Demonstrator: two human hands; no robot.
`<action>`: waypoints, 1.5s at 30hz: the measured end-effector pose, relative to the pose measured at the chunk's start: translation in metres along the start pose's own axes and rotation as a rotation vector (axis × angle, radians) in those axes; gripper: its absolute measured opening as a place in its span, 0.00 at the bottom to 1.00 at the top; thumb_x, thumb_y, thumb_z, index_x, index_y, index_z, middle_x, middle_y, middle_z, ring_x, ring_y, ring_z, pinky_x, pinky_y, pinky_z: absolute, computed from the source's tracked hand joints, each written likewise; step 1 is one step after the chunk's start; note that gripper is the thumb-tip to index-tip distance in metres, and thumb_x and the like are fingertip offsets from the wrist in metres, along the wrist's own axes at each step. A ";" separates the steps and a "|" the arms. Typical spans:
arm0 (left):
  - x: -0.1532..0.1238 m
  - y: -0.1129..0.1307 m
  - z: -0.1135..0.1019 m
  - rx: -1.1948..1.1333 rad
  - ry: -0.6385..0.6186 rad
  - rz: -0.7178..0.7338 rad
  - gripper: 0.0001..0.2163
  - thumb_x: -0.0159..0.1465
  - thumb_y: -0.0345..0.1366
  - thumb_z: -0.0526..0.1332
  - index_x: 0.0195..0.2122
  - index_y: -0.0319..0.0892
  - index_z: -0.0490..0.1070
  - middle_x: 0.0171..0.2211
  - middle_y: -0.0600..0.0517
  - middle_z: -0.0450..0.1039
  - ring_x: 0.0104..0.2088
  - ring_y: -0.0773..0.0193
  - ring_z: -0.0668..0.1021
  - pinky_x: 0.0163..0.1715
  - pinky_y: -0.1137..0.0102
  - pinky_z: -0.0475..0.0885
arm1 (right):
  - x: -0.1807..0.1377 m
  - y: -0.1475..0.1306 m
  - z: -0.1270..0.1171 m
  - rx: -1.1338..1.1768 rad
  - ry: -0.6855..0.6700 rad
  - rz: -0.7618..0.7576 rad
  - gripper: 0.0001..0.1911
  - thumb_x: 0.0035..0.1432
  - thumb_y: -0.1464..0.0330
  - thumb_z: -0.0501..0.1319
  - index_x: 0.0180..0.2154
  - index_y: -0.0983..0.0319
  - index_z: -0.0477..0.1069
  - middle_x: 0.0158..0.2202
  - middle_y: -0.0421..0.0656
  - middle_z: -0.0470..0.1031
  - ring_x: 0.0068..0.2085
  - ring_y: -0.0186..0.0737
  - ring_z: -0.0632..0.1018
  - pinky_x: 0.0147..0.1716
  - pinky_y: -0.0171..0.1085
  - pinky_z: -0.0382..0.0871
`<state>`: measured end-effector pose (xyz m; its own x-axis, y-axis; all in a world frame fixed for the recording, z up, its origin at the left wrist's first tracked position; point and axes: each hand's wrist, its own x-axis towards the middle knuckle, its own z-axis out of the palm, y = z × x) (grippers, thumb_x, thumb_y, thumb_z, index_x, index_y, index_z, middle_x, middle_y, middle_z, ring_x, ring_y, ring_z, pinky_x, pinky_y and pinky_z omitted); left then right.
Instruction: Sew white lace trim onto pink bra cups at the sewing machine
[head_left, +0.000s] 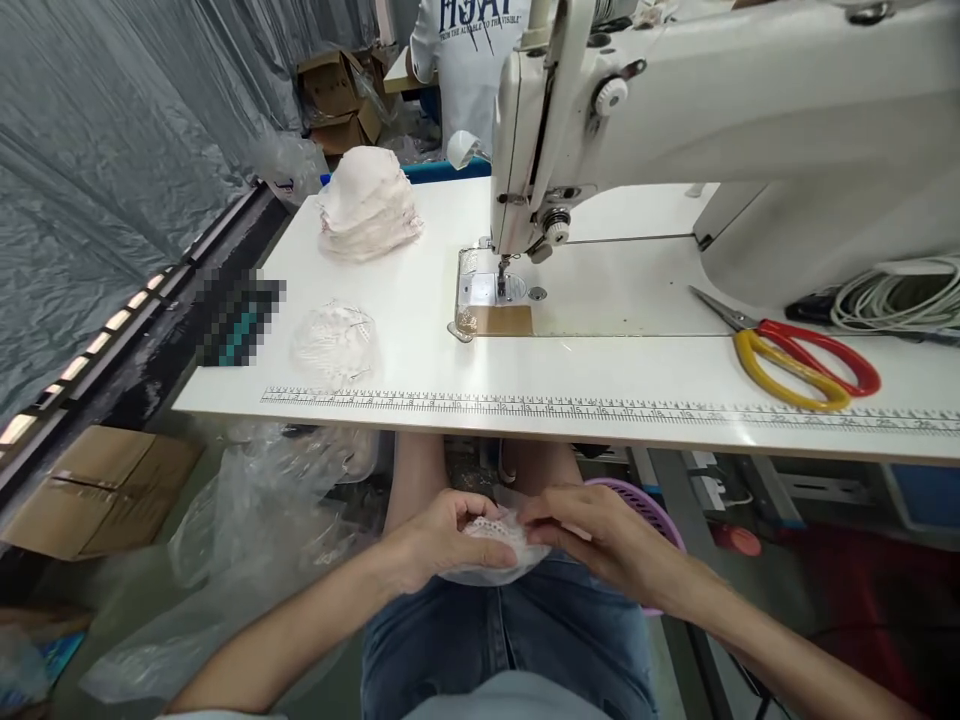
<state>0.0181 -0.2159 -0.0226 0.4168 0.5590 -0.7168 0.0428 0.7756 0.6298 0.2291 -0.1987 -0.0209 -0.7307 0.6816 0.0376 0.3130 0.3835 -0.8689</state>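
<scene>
Both hands are low over my lap, below the table edge, and share one small white lace piece point(491, 545). My left hand point(439, 540) cups it from the left with the fingers curled over its top. My right hand point(600, 535) pinches its right edge. Under the hands are my blue jeans point(510, 630). A purple basket point(652, 505) shows just behind my right hand. On the white table point(420, 340) lie one loose lace piece point(335, 343) and, farther back, a stack of white lace pieces point(367, 205).
A white sewing machine point(675, 110) stands on the table with its needle plate point(495, 292) at centre. Red and yellow scissors point(795, 355) and coiled white cable point(892, 295) lie at right. Clear plastic bags point(255, 540) and a cardboard box point(97, 490) are at lower left. A person in a white shirt point(465, 60) stands behind.
</scene>
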 end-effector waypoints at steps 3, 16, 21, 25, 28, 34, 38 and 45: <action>0.001 -0.002 0.003 -0.061 0.017 -0.020 0.21 0.35 0.38 0.75 0.29 0.35 0.74 0.25 0.54 0.71 0.26 0.70 0.69 0.30 0.74 0.61 | 0.000 0.005 0.002 -0.080 -0.023 -0.067 0.12 0.66 0.70 0.50 0.35 0.62 0.70 0.29 0.42 0.73 0.31 0.35 0.72 0.30 0.32 0.61; 0.011 -0.010 0.013 -0.107 0.022 -0.131 0.16 0.39 0.37 0.75 0.26 0.34 0.76 0.23 0.51 0.72 0.24 0.70 0.70 0.27 0.74 0.60 | -0.013 0.018 0.004 -0.266 -0.005 -0.200 0.10 0.67 0.71 0.48 0.37 0.61 0.67 0.30 0.41 0.70 0.31 0.35 0.69 0.31 0.35 0.55; 0.013 -0.012 0.016 -0.114 0.043 -0.120 0.16 0.38 0.38 0.75 0.23 0.34 0.74 0.21 0.53 0.70 0.22 0.71 0.69 0.25 0.74 0.59 | -0.016 0.022 0.011 -0.318 0.046 -0.196 0.13 0.66 0.72 0.48 0.31 0.62 0.66 0.26 0.40 0.68 0.28 0.34 0.67 0.30 0.36 0.51; 0.013 -0.014 0.017 -0.097 0.025 -0.127 0.18 0.38 0.39 0.75 0.26 0.33 0.76 0.23 0.52 0.71 0.23 0.71 0.69 0.27 0.74 0.59 | -0.019 0.022 0.010 -0.262 0.060 -0.176 0.11 0.66 0.71 0.49 0.33 0.62 0.67 0.33 0.43 0.71 0.32 0.35 0.68 0.32 0.37 0.53; 0.015 -0.014 0.017 -0.084 0.021 -0.095 0.17 0.40 0.41 0.74 0.25 0.34 0.75 0.21 0.53 0.69 0.22 0.72 0.67 0.26 0.74 0.58 | -0.021 0.020 0.008 -0.220 0.099 -0.153 0.09 0.65 0.72 0.50 0.34 0.61 0.67 0.41 0.46 0.70 0.38 0.37 0.68 0.34 0.37 0.55; 0.018 -0.011 0.023 0.045 0.047 -0.028 0.17 0.42 0.43 0.73 0.24 0.34 0.75 0.21 0.53 0.68 0.23 0.71 0.66 0.25 0.74 0.57 | -0.026 0.015 0.005 -0.033 -0.025 -0.187 0.11 0.61 0.79 0.46 0.35 0.61 0.64 0.37 0.45 0.69 0.36 0.35 0.70 0.32 0.33 0.58; 0.024 -0.010 0.029 0.169 0.046 -0.009 0.19 0.44 0.47 0.71 0.25 0.33 0.74 0.21 0.54 0.66 0.23 0.72 0.64 0.24 0.74 0.55 | -0.039 0.021 0.004 -0.124 -0.082 -0.128 0.13 0.51 0.84 0.47 0.30 0.61 0.61 0.29 0.41 0.65 0.29 0.35 0.66 0.27 0.33 0.54; 0.033 -0.007 0.033 0.273 0.076 0.048 0.20 0.48 0.50 0.68 0.27 0.33 0.74 0.20 0.54 0.63 0.22 0.72 0.62 0.22 0.75 0.53 | -0.070 0.044 0.010 -0.458 0.165 0.052 0.15 0.55 0.84 0.42 0.30 0.61 0.60 0.26 0.42 0.64 0.25 0.36 0.63 0.23 0.33 0.50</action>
<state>0.0611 -0.2124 -0.0407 0.3559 0.6216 -0.6978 0.2713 0.6458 0.7137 0.2876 -0.2357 -0.0668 -0.6128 0.7826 0.1099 0.6081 0.5558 -0.5669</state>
